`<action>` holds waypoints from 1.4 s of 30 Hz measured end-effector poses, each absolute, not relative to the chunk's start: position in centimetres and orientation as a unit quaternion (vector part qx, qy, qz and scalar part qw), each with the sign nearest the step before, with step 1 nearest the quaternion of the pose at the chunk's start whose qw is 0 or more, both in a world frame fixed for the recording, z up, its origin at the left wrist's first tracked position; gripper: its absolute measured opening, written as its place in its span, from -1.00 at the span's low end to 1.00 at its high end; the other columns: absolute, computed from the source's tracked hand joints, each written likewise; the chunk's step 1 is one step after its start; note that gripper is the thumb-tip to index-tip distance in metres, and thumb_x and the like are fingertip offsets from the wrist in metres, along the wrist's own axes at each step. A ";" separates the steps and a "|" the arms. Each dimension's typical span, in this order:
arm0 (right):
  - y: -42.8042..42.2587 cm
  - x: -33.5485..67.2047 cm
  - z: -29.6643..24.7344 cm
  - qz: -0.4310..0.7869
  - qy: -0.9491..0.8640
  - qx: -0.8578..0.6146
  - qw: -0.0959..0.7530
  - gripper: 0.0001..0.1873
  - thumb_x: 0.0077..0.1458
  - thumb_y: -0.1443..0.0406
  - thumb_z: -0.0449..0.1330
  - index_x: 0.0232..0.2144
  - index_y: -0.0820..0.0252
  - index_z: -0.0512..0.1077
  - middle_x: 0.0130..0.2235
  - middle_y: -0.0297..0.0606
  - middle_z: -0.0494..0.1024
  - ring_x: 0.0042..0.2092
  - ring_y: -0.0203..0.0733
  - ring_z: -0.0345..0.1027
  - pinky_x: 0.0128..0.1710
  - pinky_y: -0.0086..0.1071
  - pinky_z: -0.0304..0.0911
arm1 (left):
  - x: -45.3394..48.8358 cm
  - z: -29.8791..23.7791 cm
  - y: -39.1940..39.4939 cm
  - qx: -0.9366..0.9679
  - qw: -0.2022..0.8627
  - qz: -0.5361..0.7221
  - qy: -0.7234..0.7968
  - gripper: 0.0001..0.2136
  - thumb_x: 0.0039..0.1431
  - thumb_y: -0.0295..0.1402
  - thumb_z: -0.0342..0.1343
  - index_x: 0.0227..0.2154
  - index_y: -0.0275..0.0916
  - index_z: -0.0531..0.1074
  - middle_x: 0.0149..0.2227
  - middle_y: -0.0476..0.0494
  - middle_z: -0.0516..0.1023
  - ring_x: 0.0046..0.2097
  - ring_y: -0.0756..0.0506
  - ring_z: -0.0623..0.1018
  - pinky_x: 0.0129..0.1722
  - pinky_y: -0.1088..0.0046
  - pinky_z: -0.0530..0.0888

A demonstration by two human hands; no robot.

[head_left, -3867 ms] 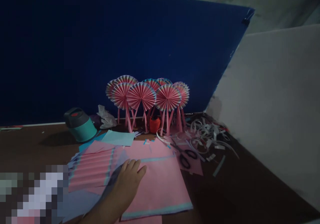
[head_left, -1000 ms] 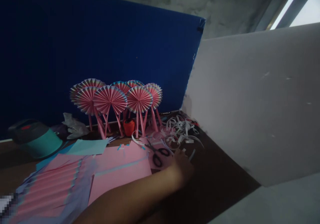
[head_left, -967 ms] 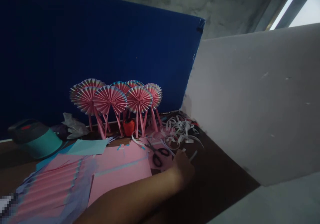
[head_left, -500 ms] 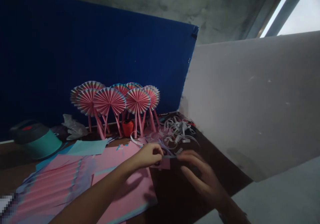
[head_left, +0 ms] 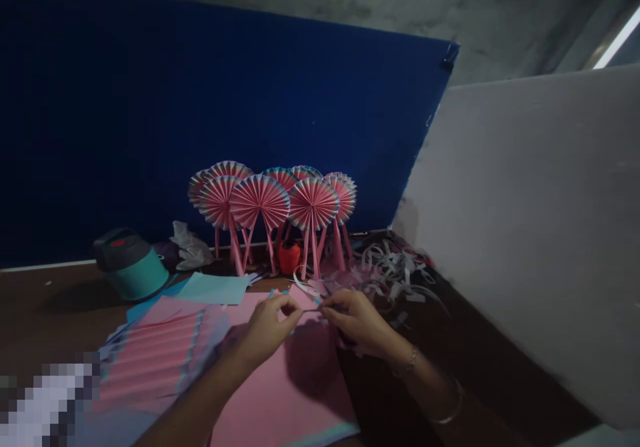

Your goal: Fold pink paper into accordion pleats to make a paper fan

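My left hand [head_left: 267, 327] and my right hand [head_left: 355, 317] meet over a flat pink paper sheet [head_left: 295, 394]. Both pinch a thin strip [head_left: 311, 310] stretched between their fingertips; it is too small and dim to name surely. My right wrist wears a thin bracelet. To the left lies a pleated pink sheet [head_left: 160, 350]. Behind the hands, several round pink paper fans [head_left: 260, 200] on pink sticks stand against the blue board.
A teal container with a dark lid [head_left: 131, 264] lies on its side at the back left. An orange spool [head_left: 289, 257] sits among the fan sticks. A heap of pale paper strips [head_left: 395, 274] fills the right corner. Blue board [head_left: 200, 114] behind, white board [head_left: 540, 234] right.
My left hand left the pink sheet and reached right toward the strips and scissors. My right hand came in, and both hands drew back over the sheet pinching a thin strip.
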State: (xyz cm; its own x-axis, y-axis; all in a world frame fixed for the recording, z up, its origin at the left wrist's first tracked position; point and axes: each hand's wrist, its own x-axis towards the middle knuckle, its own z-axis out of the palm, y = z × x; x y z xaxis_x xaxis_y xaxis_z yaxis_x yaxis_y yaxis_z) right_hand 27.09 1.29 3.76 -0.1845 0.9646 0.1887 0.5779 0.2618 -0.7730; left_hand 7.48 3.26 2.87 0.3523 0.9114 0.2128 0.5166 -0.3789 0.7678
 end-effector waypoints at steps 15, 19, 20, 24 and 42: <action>2.1 26.8 0.4 0.229 -0.719 -0.537 0.376 -0.85 -0.03 0.39 0.12 -0.54 0.20 0.49 -0.49 -0.31 0.49 -0.39 -0.25 0.32 -0.37 -0.42 0.18 | 7.1 1.7 3.1 0.794 0.202 0.268 0.507 -0.86 0.14 -0.39 0.02 -0.48 -0.15 0.43 -0.34 -0.03 0.57 -0.17 -0.13 0.49 0.05 0.19 0.21; 1.9 27.0 0.5 0.198 -0.746 -0.527 0.355 -0.79 -0.02 0.37 0.14 -0.31 0.19 0.53 -0.37 -0.26 0.54 -0.29 -0.17 0.35 -0.26 -0.36 0.20 | 7.1 1.8 3.0 0.799 0.201 0.262 0.502 -0.85 0.15 -0.41 0.00 -0.46 -0.15 0.43 -0.33 -0.01 0.58 -0.13 -0.12 0.49 0.05 0.20 0.19; 1.8 27.0 0.6 0.190 -0.753 -0.519 0.357 -0.71 -0.02 0.36 0.15 -0.20 0.18 0.51 -0.30 -0.24 0.55 -0.25 -0.15 0.35 -0.22 -0.33 0.20 | 7.1 1.8 3.0 0.800 0.201 0.261 0.501 -0.85 0.15 -0.42 -0.01 -0.46 -0.15 0.44 -0.32 -0.01 0.58 -0.13 -0.12 0.49 0.05 0.20 0.19; 1.6 26.9 0.7 0.168 -0.776 -0.492 0.357 -0.69 0.03 0.34 0.16 -0.13 0.14 0.47 -0.24 -0.22 0.55 -0.18 -0.13 0.33 -0.14 -0.29 0.16 | 7.1 1.8 3.0 0.805 0.196 0.259 0.496 -0.85 0.17 -0.40 -0.01 -0.46 -0.15 0.44 -0.32 0.00 0.58 -0.12 -0.12 0.49 0.04 0.21 0.19; 3.5 29.4 -0.5 0.262 -0.607 -0.600 0.449 -0.74 0.08 0.23 0.06 -0.44 0.22 0.49 -0.43 -0.23 0.54 -0.36 -0.15 0.38 -0.34 -0.33 0.27 | 6.3 0.8 4.2 0.774 0.156 0.301 0.534 -0.85 0.15 -0.34 0.04 -0.46 -0.16 0.48 -0.38 -0.02 0.57 -0.25 -0.11 0.49 -0.09 0.25 0.24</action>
